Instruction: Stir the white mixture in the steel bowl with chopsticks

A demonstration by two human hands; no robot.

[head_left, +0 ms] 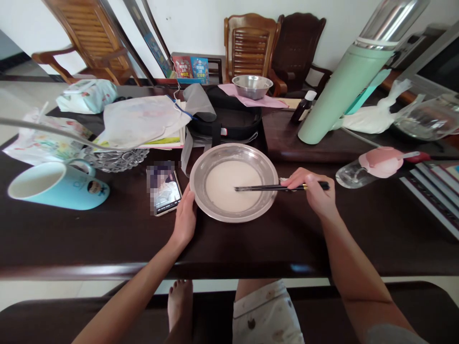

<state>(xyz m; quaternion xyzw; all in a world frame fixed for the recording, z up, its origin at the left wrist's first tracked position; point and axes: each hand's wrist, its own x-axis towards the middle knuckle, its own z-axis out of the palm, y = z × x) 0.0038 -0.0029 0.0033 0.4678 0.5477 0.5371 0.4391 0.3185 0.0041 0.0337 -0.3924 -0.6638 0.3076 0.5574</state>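
Observation:
A wide metal bowl [201, 203] holding a smooth, whitish liquid [225, 188] stands on the dark table in front of me. My left hand [185, 215] grips the bowl's left side, thumb by the rim and the other fingers partly hidden. A pair of black chopsticks [263, 188] with gold bands is in my right hand [315, 188], its fingers closed around them at the bowl's right edge. The tips of the chopsticks dip into the liquid near the middle. Just left of my left hand lies a phone [168, 193] with its screen lit, partly blurred.
A light-blue mug [53, 186] and glass dish [118, 160] are on the left. Behind the bowl lie a black bag [229, 122] and a smaller metal bowl [253, 88]. On the right are a tall green thermos [340, 95], a pink-lidded bottle [376, 165] and stacked books [433, 191].

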